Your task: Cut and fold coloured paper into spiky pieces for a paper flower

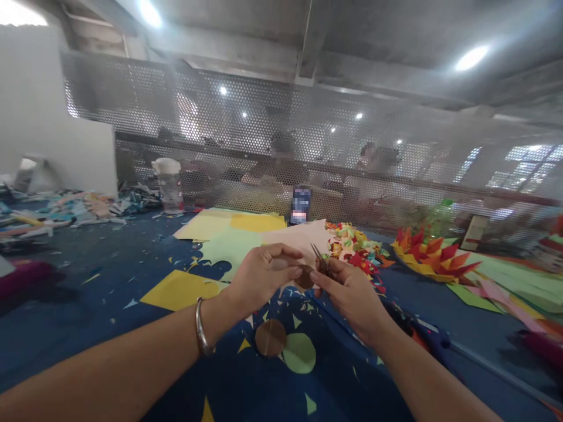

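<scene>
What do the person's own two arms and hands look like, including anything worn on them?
The left hand is ungloved, with a slim, rounded silver bangle at its wrist. The right hand is ungloved too, and no bangle shows at that wrist. No sleeve shows on either side. Whether any ring is worn is too blurred to tell.

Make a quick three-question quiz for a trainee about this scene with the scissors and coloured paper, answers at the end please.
1. Which hand holds the scissors?
2. True or false: a silver bangle circles the left wrist.
3. What colour is the loose disc right beside the loose brown disc? A: red; B: pale green; C: white.

Key:
1. The right hand.
2. True.
3. B.
</scene>
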A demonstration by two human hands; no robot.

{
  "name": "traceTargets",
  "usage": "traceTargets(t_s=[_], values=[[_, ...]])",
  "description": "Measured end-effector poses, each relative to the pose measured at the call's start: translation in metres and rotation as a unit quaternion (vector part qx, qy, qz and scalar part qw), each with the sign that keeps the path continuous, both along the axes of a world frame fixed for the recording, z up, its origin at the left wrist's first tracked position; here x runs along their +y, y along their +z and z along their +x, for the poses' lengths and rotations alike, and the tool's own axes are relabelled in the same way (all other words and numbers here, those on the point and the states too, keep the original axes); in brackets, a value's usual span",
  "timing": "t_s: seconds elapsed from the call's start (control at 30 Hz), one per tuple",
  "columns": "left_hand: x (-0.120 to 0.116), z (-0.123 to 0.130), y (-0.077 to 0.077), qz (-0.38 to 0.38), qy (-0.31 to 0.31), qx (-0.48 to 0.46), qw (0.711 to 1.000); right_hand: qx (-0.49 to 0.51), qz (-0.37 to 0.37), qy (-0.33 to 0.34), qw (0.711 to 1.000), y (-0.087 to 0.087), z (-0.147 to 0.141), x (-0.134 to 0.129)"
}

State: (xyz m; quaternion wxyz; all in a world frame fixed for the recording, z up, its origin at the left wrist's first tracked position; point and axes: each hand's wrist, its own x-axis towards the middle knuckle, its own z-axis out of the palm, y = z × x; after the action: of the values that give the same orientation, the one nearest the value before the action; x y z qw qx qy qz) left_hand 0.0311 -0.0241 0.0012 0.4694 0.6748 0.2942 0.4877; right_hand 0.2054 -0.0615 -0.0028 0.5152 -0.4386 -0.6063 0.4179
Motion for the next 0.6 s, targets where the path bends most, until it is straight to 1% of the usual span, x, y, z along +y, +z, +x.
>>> traceTargets(t_s=[0.07, 0.13, 0.23, 0.3, 0.33, 0.4, 0.47, 0.5, 0.53, 0.6], values=[[-0.003, 0.001, 0.003, -0.026, 0.006, -0.055, 0.998, -0.009, 0.002, -0.01, 1.0, 0.001, 0.0, 0.0], [-0.007, 0.002, 0.006, -0.083, 0.003, -0.138, 0.987, -0.014, 0.009, -0.021, 1.0, 0.001, 0.001, 0.0], [-0.011, 0.003, 0.009, -0.184, 0.023, -0.254, 0.949, -0.01, 0.021, -0.03, 0.999, 0.001, 0.002, 0.0], [-0.014, 0.004, 0.01, -0.244, 0.033, -0.301, 0.921, -0.001, 0.029, -0.031, 0.999, 0.0, 0.002, 0.0], [-0.016, 0.005, 0.009, -0.271, 0.02, -0.31, 0.911, 0.004, 0.032, -0.03, 0.999, 0.0, 0.002, 0.0], [-0.019, 0.008, 0.007, -0.304, -0.037, -0.29, 0.907, 0.008, 0.037, -0.031, 0.999, -0.001, 0.001, 0.0], [-0.021, 0.012, 0.004, -0.303, -0.101, -0.236, 0.918, 0.002, 0.039, -0.031, 0.999, -0.002, 0.001, 0.001], [-0.022, 0.013, 0.003, -0.293, -0.119, -0.209, 0.925, -0.003, 0.038, -0.031, 0.999, -0.002, 0.001, 0.001], [-0.022, 0.014, 0.002, -0.281, -0.125, -0.186, 0.933, -0.009, 0.04, -0.032, 0.999, -0.001, 0.001, 0.001], [-0.021, 0.013, 0.001, -0.265, -0.114, -0.162, 0.944, -0.024, 0.052, -0.048, 0.997, 0.0, 0.0, 0.0]])
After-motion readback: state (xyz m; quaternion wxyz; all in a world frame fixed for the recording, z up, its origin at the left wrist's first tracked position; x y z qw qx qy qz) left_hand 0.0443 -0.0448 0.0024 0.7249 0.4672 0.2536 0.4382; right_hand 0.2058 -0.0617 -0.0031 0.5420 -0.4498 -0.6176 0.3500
